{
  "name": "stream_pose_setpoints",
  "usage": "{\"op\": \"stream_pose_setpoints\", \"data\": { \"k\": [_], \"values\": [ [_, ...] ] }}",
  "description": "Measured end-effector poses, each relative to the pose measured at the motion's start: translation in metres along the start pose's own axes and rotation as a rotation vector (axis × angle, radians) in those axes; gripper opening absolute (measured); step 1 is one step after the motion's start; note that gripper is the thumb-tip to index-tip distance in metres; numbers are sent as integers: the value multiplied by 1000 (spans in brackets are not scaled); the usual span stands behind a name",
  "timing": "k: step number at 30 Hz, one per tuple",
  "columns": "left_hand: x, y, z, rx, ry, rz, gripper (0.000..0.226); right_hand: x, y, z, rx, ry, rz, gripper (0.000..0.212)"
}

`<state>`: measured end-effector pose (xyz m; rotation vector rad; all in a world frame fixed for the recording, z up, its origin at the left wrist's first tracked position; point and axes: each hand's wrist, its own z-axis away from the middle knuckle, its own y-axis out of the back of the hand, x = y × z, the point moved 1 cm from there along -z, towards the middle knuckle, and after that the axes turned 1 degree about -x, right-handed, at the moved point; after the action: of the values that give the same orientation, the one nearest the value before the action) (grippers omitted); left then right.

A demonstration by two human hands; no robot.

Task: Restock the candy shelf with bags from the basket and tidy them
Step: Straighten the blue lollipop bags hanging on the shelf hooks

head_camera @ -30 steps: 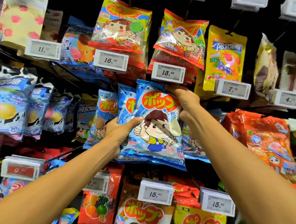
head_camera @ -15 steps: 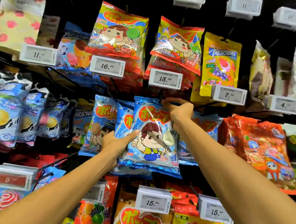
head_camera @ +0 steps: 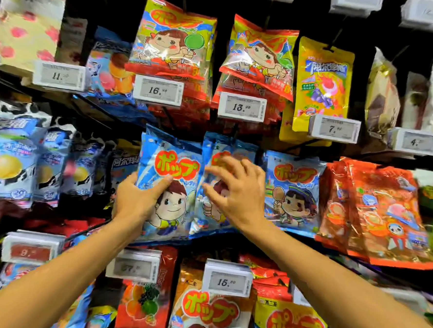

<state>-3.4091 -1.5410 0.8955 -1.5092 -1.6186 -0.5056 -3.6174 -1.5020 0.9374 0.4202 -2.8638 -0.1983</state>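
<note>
Gripping glossy blue plastic candy bag [head_camera: 178, 168] with left hand [head_camera: 137, 200], right hand [head_camera: 236, 190] splayed empty; could drop if tugged sideways

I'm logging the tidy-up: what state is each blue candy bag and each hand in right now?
Left blue foil candy bag: hanging, gripped at its left edge.
Middle blue foil candy bag: hanging, partly behind the right hand.
Right blue foil candy bag: hanging, untouched.
Left hand: grips the left bag.
Right hand: fingers spread, holding nothing.
</note>
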Motion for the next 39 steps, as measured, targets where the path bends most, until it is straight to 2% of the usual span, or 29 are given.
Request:
{"op": "stream_pose_setpoints", "data": {
  "k": [3,6,10,12,14,16,19,22,23,26,30,33,39],
  "values": [
    [9,9,0,15,-17,-57,46,8,-14,13,-395,16,188,54],
    [14,13,3,31,-1,-41,49,13,-28,13,-530,14,229,54],
    [11,16,8,25,39,25,28,20,-38,3,-736,-8,224,60],
    [11,13,14,-20,37,65,21,22,-38,-7,-879,-40,174,56],
    [14,8,20,-61,49,114,18,21,-33,-18,-952,-144,47,35],
    [18,1,23,-84,96,162,19,20,-24,-24,-789,-364,-195,23],
    [24,-12,26,-160,163,204,22,18,-4,-28,-351,-663,-626,29],
    [32,-28,31,-256,201,234,24,15,16,-43,-239,-828,-1045,31],
    [36,-34,32,-279,214,241,26,16,23,-49,-211,-849,-1111,30],
    [47,-53,34,-316,239,267,29,18,40,-64,-75,-799,-1136,23],
    [58,-72,33,-366,231,274,26,23,50,-76,-9,-964,-1191,17],
    [58,-80,30,-385,284,242,33,28,49,-81,5,-1039,-1172,13],
    [51,-86,22,-434,337,196,40,29,46,-84,30,-1136,-1176,24]
  ]
}}
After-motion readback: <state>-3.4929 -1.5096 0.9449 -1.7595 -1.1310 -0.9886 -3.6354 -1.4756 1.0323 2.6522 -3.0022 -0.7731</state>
